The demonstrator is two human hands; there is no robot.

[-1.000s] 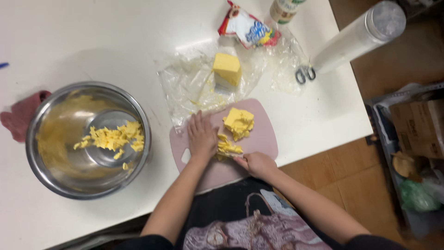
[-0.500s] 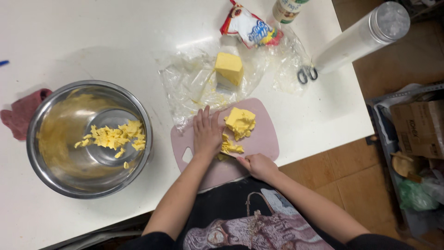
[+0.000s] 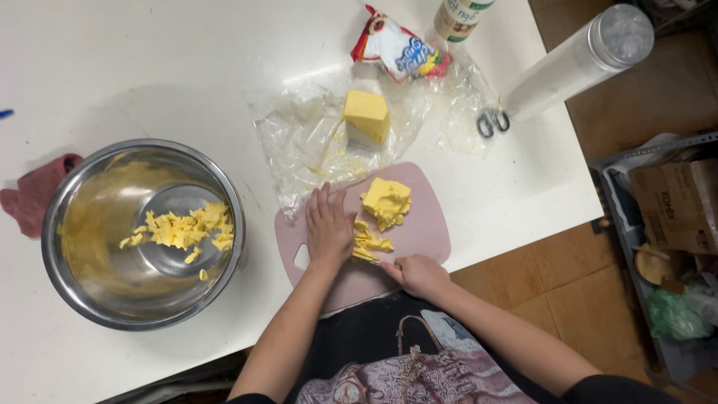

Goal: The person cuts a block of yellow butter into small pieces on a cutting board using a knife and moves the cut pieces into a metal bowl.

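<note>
A pink cutting board [image 3: 428,233] lies at the near edge of the white table. On it sit a pale yellow butter chunk [image 3: 387,200] and a few thin butter slices [image 3: 371,244]. My left hand [image 3: 329,228] rests flat on the board, fingers together, touching the slices on their left side. My right hand [image 3: 419,275] is closed at the board's near edge around what looks like a knife handle, with only a sliver of blade showing by the slices. A steel bowl [image 3: 75,280] to the left holds cut butter pieces [image 3: 183,228].
A larger butter block [image 3: 366,116] sits on crumpled clear wrap [image 3: 307,146] behind the board. Further back are a snack bag [image 3: 396,51], a bottle [image 3: 456,16], scissors [image 3: 491,123] and a tall clear canister [image 3: 576,60]. A red cloth [image 3: 34,196] lies far left. A crate [image 3: 673,217] stands on the floor at right.
Almost nothing differs. My left hand stays flat on the board and my right hand stays closed at the near edge; only the view shifts slightly.
</note>
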